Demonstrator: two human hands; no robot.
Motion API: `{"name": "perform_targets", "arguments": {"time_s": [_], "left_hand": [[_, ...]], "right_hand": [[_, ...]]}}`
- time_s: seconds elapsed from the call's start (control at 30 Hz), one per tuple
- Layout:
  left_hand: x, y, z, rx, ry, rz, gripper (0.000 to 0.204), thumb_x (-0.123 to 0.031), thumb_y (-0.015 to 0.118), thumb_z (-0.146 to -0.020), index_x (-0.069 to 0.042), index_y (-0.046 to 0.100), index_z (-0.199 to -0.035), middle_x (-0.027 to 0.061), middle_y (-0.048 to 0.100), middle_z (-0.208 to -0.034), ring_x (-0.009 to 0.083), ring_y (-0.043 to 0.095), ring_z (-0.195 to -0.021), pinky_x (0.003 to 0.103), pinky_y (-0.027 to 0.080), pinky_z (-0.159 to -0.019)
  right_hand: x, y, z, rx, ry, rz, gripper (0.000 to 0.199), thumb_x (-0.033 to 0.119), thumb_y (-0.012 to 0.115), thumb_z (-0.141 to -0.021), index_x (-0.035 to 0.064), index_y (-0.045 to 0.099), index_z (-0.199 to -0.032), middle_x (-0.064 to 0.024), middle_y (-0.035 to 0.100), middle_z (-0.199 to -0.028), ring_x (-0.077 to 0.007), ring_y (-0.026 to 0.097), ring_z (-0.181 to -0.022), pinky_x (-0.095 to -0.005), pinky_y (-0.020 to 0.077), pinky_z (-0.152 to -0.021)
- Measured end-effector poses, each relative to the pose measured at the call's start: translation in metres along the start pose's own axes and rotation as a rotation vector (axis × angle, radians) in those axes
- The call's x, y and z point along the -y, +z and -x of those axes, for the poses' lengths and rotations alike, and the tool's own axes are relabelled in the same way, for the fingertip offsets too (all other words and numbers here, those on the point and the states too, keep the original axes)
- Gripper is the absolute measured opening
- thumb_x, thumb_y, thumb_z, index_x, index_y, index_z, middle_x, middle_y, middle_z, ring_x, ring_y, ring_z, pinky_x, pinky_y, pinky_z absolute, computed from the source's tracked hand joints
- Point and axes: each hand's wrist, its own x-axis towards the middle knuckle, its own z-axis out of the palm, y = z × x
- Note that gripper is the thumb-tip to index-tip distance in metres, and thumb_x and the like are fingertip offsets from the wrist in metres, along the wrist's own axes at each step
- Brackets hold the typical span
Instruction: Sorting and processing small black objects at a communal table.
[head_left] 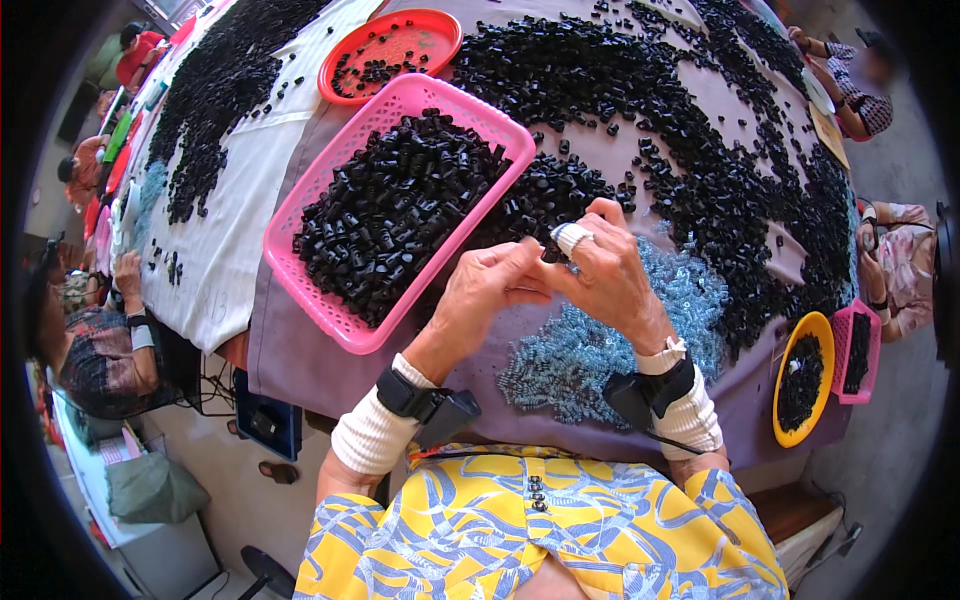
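Note:
My left hand (487,293) and my right hand (607,268) meet fingertip to fingertip over the table's near side. Both are closed in a pinch; whatever sits between the fingers is too small to make out. White tape wraps a finger of the right hand. Left of them, a pink plastic basket (292,212) is heaped with small black cylindrical parts (395,205). Beneath and beside my right hand spreads a pile of small clear bluish pieces (570,365). More loose black parts (560,195) lie just beyond my fingers.
A red round tray (425,50) with some black parts stands behind the basket. At the right edge are a yellow tray (782,400) and a small pink basket (868,385). Other people sit around the table, left and right. Black parts cover much of the cloth (715,110).

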Motion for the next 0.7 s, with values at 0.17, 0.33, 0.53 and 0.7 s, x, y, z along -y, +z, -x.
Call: {"name": "perform_targets", "arguments": {"time_s": [0.17, 0.33, 0.53, 0.7], "left_hand": [[0.006, -0.003, -0.001, -0.002, 0.063, -0.081, 0.022, -0.014, 0.058, -0.091, 0.002, 0.059, -0.106, 0.009, 0.065, -0.092, 0.0162, 0.066, -0.08, 0.031, 0.056, -0.076], [-0.005, 0.001, 0.005, -0.08, 0.177, -0.265, 0.02, -0.013, 0.061, -0.089, 0.003, 0.062, -0.101, 0.0066, 0.066, -0.086, 0.0114, 0.064, -0.075, 0.026, 0.053, -0.071], [-0.042, 0.005, -0.005, -0.309, 0.367, -0.36, 0.023, -0.017, 0.066, -0.087, 0.003, 0.064, -0.098, 0.0048, 0.064, -0.078, 0.0088, 0.06, -0.064, 0.022, 0.051, -0.06], [-0.058, 0.0, -0.019, -0.339, 0.388, -0.482, 0.034, -0.018, 0.065, -0.088, 0.005, 0.059, -0.111, 0.007, 0.066, -0.082, 0.009, 0.062, -0.065, 0.022, 0.052, -0.061]], "right_hand": [[0.006, -0.002, -0.002, 0.036, 0.001, 0.087, 0.021, 0.019, 0.071, -0.069, 0.0032, 0.058, -0.075, -0.0086, 0.055, -0.066, -0.0254, 0.055, -0.066, -0.0377, 0.0388, -0.075], [0.009, -0.015, -0.002, 0.108, 0.071, -0.067, 0.031, 0.024, 0.075, -0.069, 0.0009, 0.06, -0.084, -0.0104, 0.059, -0.072, -0.0274, 0.057, -0.07, -0.0373, 0.0401, -0.075], [0.003, -0.011, 0.008, 0.131, 0.148, -0.067, 0.031, 0.026, 0.075, -0.072, 0.0008, 0.061, -0.085, -0.0121, 0.062, -0.074, -0.0285, 0.06, -0.075, -0.0374, 0.0425, -0.074], [0.002, -0.01, 0.012, 0.141, 0.153, -0.076, 0.028, 0.024, 0.072, -0.074, 0.0005, 0.061, -0.084, -0.0118, 0.06, -0.071, -0.0298, 0.059, -0.073, -0.0385, 0.0429, -0.073]]}}
